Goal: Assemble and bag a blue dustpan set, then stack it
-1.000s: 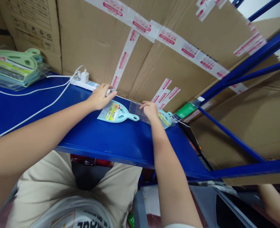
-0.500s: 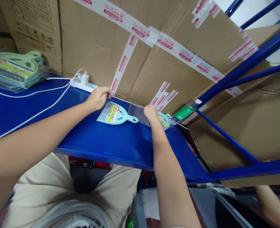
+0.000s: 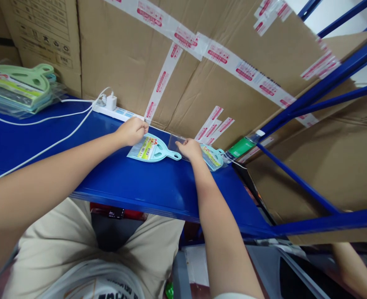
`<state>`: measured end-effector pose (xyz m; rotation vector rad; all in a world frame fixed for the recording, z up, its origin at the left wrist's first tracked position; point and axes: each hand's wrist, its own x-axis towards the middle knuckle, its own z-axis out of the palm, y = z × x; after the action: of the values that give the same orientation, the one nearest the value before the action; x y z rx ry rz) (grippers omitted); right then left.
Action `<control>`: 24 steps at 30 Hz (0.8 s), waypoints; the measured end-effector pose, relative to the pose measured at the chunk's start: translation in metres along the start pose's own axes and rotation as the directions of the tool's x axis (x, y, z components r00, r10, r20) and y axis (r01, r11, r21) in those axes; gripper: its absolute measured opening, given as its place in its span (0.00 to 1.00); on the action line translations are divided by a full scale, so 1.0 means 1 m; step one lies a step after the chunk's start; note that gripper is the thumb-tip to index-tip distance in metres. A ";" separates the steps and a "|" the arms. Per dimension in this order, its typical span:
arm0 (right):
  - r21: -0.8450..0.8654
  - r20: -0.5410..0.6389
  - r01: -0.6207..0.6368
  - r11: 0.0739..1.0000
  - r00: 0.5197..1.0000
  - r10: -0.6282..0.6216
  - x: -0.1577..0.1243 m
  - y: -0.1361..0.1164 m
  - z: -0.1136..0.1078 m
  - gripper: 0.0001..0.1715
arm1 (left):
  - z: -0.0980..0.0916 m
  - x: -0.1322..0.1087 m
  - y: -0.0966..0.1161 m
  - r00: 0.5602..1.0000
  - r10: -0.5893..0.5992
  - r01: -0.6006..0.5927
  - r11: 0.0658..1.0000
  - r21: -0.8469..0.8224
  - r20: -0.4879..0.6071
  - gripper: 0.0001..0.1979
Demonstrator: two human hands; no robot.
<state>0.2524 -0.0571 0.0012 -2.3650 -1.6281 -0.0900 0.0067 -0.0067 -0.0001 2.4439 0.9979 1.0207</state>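
Shelf (image 3: 124, 182) nearest me. On it, bagged dustpan (image 3: 155, 150): my left hand (image 3: 133, 131) clamps the bag (image 3: 173, 142) left of it; my right hand (image 3: 190, 148) has slid in from its right, fingers now pinching the clear end. Power strip (image 3: 118, 111) behind it, cartons (image 3: 202, 79) beyond.

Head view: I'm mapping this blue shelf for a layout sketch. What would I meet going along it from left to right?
dustpan stack → charger → left hand → blue dustpan → right hand → second dustpan → bottle
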 end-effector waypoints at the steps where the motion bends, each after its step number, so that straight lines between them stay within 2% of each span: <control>1: -0.019 0.009 -0.006 1.000 1.000 0.007 -0.001 -0.002 0.000 0.18 | 0.001 -0.001 0.001 1.000 -0.002 0.002 1.000 0.019 0.014 0.07; 5: -0.084 0.068 -0.022 0.996 0.997 0.027 -0.002 -0.006 -0.001 0.19 | 0.004 -0.004 0.004 1.000 0.010 -0.011 0.999 0.042 0.026 0.07; 15: -0.137 0.144 -0.032 0.990 0.988 0.052 -0.004 -0.007 -0.001 0.24 | 0.005 -0.002 -0.002 0.999 -0.014 0.015 0.999 0.035 -0.046 0.07; 20: -0.136 0.154 -0.003 0.991 0.988 0.024 -0.003 -0.004 -0.003 0.20 | 0.006 -0.001 -0.005 0.999 0.011 -0.009 0.999 0.046 -0.041 0.10; 24: -0.121 0.170 0.016 0.993 0.985 0.005 -0.006 0.000 -0.013 0.15 | 0.007 0.000 -0.006 0.999 0.021 -0.018 0.997 0.077 -0.047 0.12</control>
<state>0.2512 -0.0658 0.0128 -2.5215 -1.7519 0.0120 0.0086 -0.0026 -0.0080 2.5061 1.0484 1.0709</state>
